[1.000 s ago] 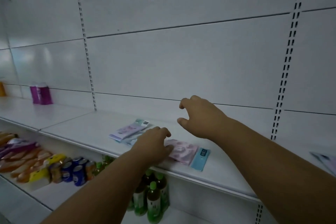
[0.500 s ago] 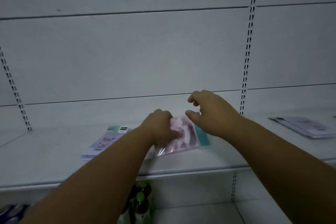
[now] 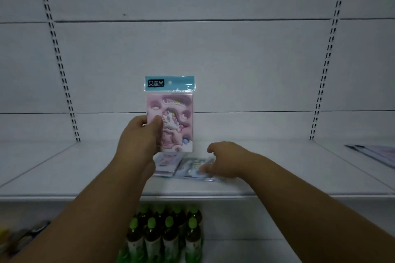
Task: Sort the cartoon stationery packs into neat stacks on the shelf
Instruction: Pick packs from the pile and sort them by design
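a: left hand (image 3: 139, 136)?
b: pinching pink unicorn pack (image 3: 174, 117) upright above the shelf (image 3: 277, 177); thumb on its front.
a: right hand (image 3: 224, 161)?
b: fingers curled onto blue pack (image 3: 192, 168) lying flat; lilac pack (image 3: 165, 163) just beside.

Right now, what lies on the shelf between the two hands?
In the head view, a pale pack lies flat on the shelf between the left hand and right hand.

I see a white metal shelving unit (image 3: 267, 188) with a plain back panel (image 3: 235, 60) and slotted uprights (image 3: 327, 66). The light is dim. Green-capped bottles (image 3: 164, 235) stand on the shelf below.
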